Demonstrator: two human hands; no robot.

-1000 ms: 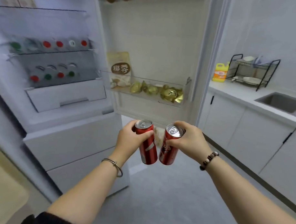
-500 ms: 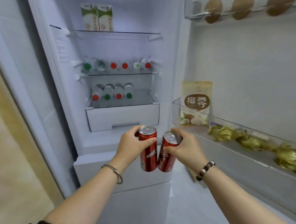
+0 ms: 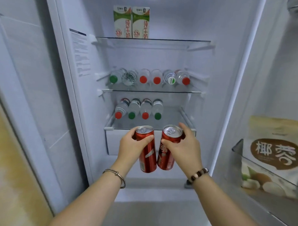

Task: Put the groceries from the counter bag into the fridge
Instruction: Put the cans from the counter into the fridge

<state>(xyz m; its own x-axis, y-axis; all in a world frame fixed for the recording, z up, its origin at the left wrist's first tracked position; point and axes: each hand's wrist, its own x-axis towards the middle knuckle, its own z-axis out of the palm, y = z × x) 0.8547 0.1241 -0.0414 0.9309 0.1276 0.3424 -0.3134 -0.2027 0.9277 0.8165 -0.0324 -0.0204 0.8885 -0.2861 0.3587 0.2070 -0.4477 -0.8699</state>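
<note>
Fridge (image 3: pixel 163 61) ahead: hands (image 3: pixel 129 146) (image 3: pixel 186 148) round two cans (image 3: pixel 148 156) (image 3: pixel 166 158)

Left red can (image 3: pixel 147 153) and right red can (image 3: pixel 167 152), sealed, lean bases together before the fridge (image 3: pixel 163 59).

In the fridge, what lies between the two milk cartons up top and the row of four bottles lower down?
A glass shelf carrying six bottles lying on their sides; the head view shows it.
</note>
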